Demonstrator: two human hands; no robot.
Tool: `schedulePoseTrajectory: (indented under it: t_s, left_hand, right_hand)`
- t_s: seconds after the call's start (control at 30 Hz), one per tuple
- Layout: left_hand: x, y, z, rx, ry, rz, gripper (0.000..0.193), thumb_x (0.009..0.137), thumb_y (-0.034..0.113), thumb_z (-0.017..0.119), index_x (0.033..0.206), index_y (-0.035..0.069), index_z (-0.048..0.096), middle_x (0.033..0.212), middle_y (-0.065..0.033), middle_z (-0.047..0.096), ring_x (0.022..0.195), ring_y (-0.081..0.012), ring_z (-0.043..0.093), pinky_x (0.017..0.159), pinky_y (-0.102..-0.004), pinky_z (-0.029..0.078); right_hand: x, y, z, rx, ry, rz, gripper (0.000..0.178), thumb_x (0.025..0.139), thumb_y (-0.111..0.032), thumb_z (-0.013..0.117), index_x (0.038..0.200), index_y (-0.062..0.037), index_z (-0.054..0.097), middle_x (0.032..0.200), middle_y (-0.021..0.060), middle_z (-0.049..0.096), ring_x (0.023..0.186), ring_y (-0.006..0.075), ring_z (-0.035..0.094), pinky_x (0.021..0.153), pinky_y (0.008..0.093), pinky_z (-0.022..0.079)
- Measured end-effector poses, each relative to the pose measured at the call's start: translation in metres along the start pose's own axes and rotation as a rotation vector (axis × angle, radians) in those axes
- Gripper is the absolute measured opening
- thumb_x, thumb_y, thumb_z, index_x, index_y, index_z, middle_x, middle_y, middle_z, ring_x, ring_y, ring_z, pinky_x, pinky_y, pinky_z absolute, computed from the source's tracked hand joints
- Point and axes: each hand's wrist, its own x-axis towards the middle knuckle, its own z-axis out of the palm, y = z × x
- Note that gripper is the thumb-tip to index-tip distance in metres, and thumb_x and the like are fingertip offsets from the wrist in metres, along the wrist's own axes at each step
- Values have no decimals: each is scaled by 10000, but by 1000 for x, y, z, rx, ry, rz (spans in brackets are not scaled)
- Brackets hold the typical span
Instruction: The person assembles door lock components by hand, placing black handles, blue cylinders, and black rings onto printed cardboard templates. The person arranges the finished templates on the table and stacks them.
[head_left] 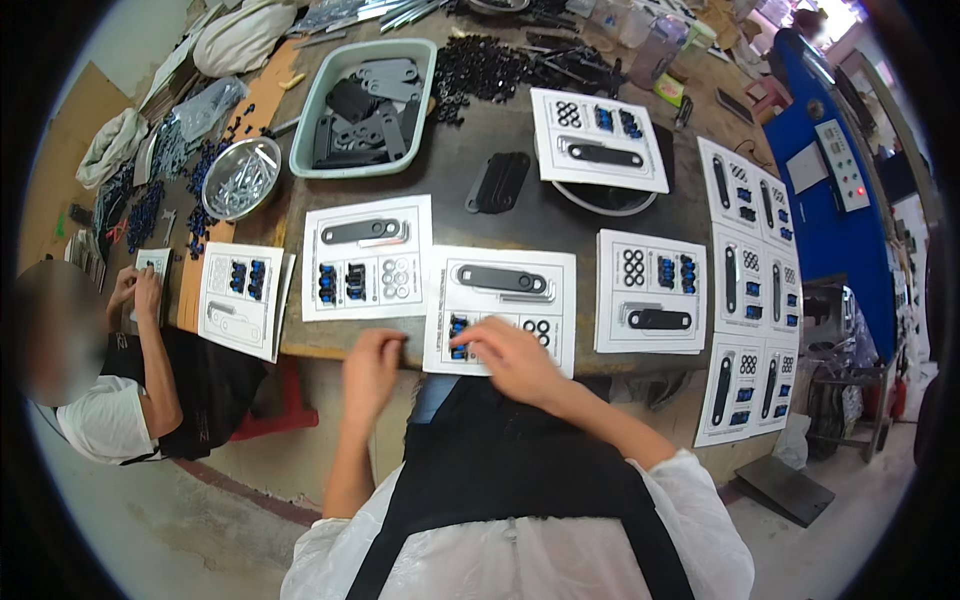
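Note:
A printed card [500,259] lies in front of me at the table's edge, with a flat black lever-like plate [502,279], a bent hex key [525,297], blue-and-black bolts [458,325] and black rings [541,328] on it. Over its lower part reaches my right hand [515,362], fingertips drawn together at the bolts; what they pinch is hidden. My left hand [372,372] is just off the table's edge, left of this card, its fingers curled closed. Whether something small sits in them I cannot make out. Another filled card [368,212] lies to the left.
Cards stand in a stack [650,340] to the right; more [745,330] line the far right. Behind are a plastic tub [300,150] of black plates, a metal bowl [212,205] and dark small parts [480,65]. At left, a person [150,400] handles a card.

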Motion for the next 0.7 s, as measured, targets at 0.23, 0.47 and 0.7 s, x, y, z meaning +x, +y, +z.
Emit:
schedulePoseTrajectory:
  t_s: [0.23,0.47,0.7]
  left_hand:
    - [-16,24,34,-123,-5,-133,150,863,30,617,1001,-29,626,867,-156,640,761,-277,642,712,-385,505]
    - [-15,27,40,-46,-52,-162,190,845,14,633,1028,-36,612,874,-132,653,749,-229,636,716,-342,514]
    - [-21,28,47,-41,-28,-144,171,858,30,637,1023,-14,624,880,-113,669,754,-174,638,699,-306,514]
  right_hand:
    - [-105,27,-34,-203,514,381,304,916,10,486,1210,-10,560,1067,151,590,923,235,610,815,320,484]
    - [-116,42,-35,-57,455,385,329,943,-19,473,1268,13,507,1142,189,570,1000,294,612,869,374,479]
    - [-122,45,-47,-42,414,410,312,953,8,460,1256,50,518,1157,187,607,1037,227,627,902,308,482]
